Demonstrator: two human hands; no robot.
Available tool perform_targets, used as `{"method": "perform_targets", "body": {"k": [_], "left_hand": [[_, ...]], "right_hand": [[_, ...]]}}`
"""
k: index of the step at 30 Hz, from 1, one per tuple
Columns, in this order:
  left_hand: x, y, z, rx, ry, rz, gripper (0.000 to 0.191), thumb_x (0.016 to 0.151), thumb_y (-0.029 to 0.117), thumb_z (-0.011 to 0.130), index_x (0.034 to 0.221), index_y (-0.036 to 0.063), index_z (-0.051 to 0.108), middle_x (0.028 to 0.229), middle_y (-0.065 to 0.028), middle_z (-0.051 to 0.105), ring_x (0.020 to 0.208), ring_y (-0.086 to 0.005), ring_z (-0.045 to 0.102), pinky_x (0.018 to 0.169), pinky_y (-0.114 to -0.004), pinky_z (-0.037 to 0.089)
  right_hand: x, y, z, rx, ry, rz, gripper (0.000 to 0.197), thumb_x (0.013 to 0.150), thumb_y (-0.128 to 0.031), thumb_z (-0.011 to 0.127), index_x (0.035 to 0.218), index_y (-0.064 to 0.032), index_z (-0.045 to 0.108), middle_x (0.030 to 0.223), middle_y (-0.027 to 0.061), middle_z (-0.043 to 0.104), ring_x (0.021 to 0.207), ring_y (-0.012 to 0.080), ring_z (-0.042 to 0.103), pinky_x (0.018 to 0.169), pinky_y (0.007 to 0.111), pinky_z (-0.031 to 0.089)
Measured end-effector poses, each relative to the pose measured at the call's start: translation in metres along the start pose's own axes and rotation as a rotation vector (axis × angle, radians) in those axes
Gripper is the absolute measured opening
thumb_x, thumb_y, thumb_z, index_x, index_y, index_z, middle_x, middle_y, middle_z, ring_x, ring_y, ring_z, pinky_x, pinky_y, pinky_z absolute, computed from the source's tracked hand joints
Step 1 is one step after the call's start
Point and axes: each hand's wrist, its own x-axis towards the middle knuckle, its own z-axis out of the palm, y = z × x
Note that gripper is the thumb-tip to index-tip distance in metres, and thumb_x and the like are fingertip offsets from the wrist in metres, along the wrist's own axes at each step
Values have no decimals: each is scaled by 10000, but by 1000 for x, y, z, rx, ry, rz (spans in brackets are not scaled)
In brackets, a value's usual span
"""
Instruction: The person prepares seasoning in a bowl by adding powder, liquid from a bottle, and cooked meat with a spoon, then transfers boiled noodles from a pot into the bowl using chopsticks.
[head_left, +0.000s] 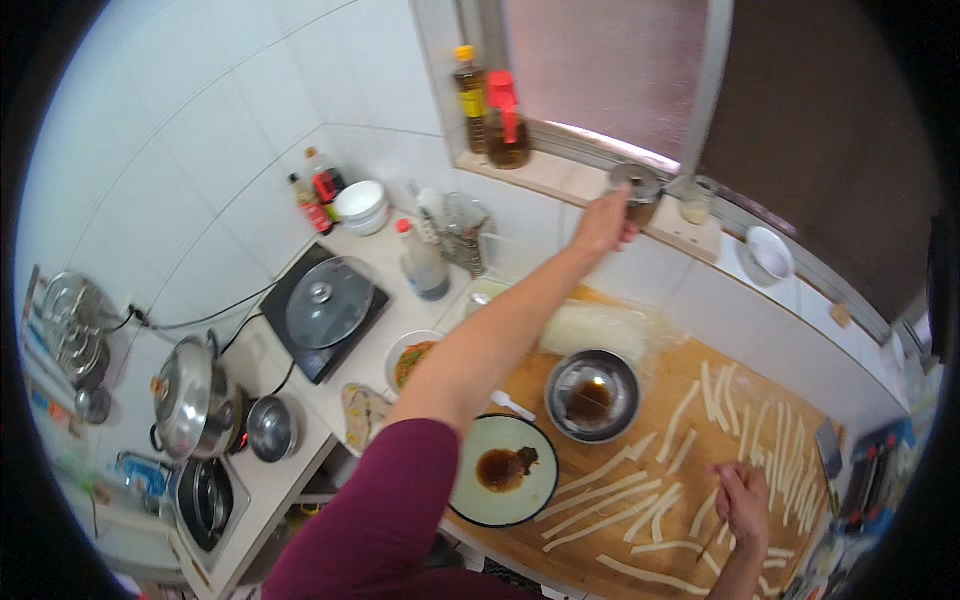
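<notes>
My left hand (604, 221) reaches across to the windowsill, its fingers against a lidded jar (641, 214); blur hides the exact grip. Low on the right, my right hand (741, 501) has its fingers curled together over the wooden board (525, 375). A thin dark line beside it may be a stick, but I cannot tell whether it is held. Strips of dough (600, 506) lie around that hand. Under my left forearm rests a pale enamel plate (495, 435) with dark sauce (501, 470). Beyond it, a metal bowl (592, 360) contains brown liquid.
An oil bottle (471, 105) and a red-topped jug (508, 135) stand on the sill; a white bowl (769, 255) is farther right. Leftward are a lidded pan (330, 304) on a cooktop, a steel pot (191, 397) and a sink (236, 487). A blade (829, 448) lies at the board's right.
</notes>
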Motion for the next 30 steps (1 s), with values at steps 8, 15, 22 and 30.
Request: {"method": "perform_targets", "body": {"k": [8, 15, 22, 30], "left_hand": [[39, -25, 13, -70, 32, 4, 592, 922, 549, 361, 946, -24, 512, 692, -121, 606, 529, -151, 576, 425, -273, 443], [-21, -30, -22, -152, 51, 158, 429, 811, 115, 571, 1183, 0, 391, 745, -124, 627, 504, -170, 581, 399, -302, 436], [-266, -87, -139, -124, 124, 51, 141, 866, 134, 619, 890, 4, 572, 823, -71, 661, 610, -91, 585, 504, -233, 455], [-609, -162, -283, -280, 854, -428, 92, 863, 138, 612, 848, 49, 595, 874, -72, 693, 607, -87, 597, 443, -195, 403]], "right_hand": [[-1, 58, -31, 142, 129, -35, 246, 941, -206, 522, 900, 35, 546, 517, 23, 467, 316, 62, 255, 286, 228, 209], [-12, 42, -26, 182, 23, -11, 229, 946, -197, 516, 1007, 18, 565, 528, -25, 406, 385, 50, 316, 341, 201, 242], [-44, -3, 46, 106, -80, -48, 213, 947, -189, 513, 966, -1, 612, 557, -52, 421, 445, 24, 319, 394, 191, 230], [-74, -7, 192, -10, -376, -180, 201, 960, -201, 490, 963, -8, 547, 489, -34, 357, 350, 42, 272, 315, 199, 223]]}}
